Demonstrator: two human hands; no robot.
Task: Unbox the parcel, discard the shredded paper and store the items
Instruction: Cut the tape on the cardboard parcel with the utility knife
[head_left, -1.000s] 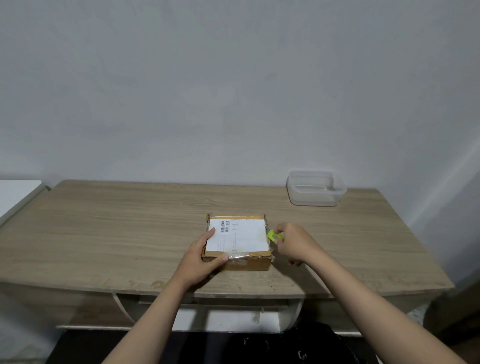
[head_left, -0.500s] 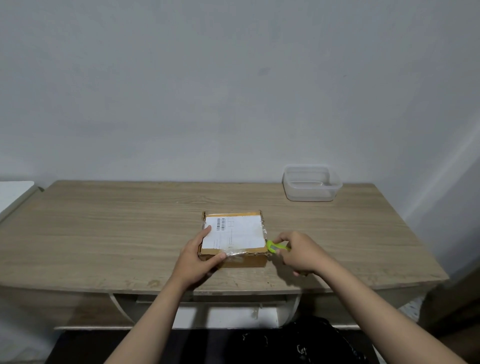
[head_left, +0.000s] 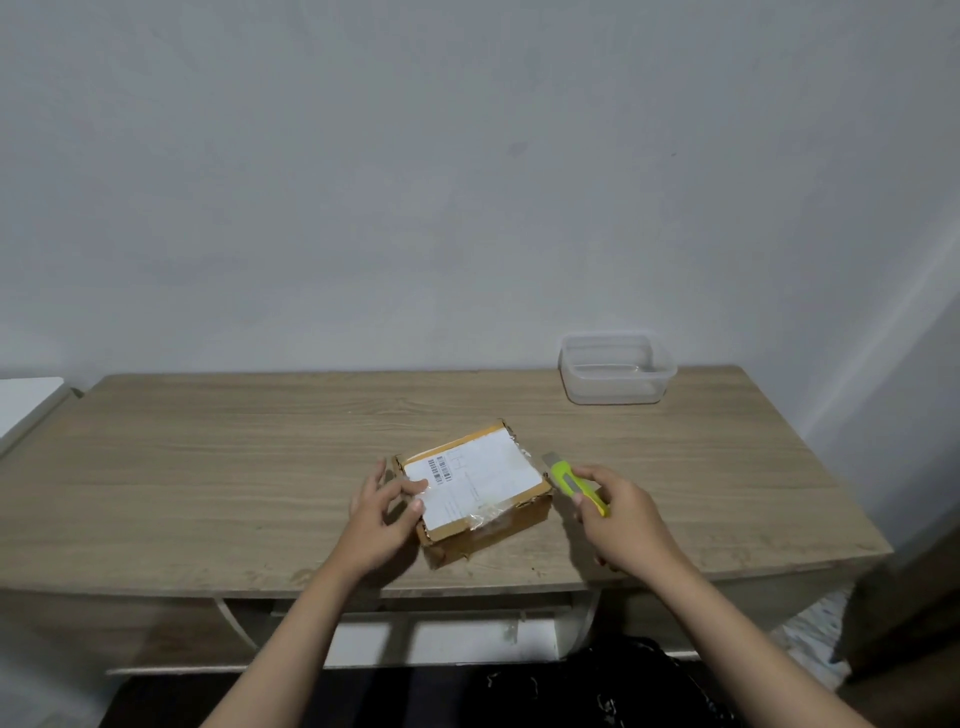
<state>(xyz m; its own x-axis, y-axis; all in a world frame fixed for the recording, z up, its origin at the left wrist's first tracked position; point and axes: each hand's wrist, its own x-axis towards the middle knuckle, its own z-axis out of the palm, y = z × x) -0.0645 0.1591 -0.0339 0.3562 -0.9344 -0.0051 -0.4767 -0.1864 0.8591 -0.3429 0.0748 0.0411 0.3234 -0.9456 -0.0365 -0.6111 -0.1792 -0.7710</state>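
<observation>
- left hand (head_left: 382, 512): at about 7 o'clock from the middle of the table (head_left: 208, 467), fingers spread loosely, fingertips resting on the left end of the parcel's top. it steadies the box and clasps nothing.
- parcel (head_left: 475, 488): a flat cardboard box with a white shipping label (head_left: 470, 480) and clear tape, lying on the table near the front edge, roughly at 6 o'clock from the table's middle, skewed so one corner points toward the person. its flaps look closed and the tape looks mostly unbroken, though the far-side seams cannot be judged. no shredded paper or contents show.
- utility knife (head_left: 574, 486): yellow-green, short blade out, its tip just beside the parcel's right edge at 3 o'clock from the box; whether it touches the tape is unclear.
- right hand (head_left: 621, 519): wrapped around the knife handle.
- clear container (head_left: 615, 371): at 1 o'clock from the parcel, well apart, at the back of the table, apparently empty; likely where the items go.
- progress, as a judgement: very early. the opening cut is the step in hand; lifting the flaps, discarding the paper and storing the items all remain.
</observation>
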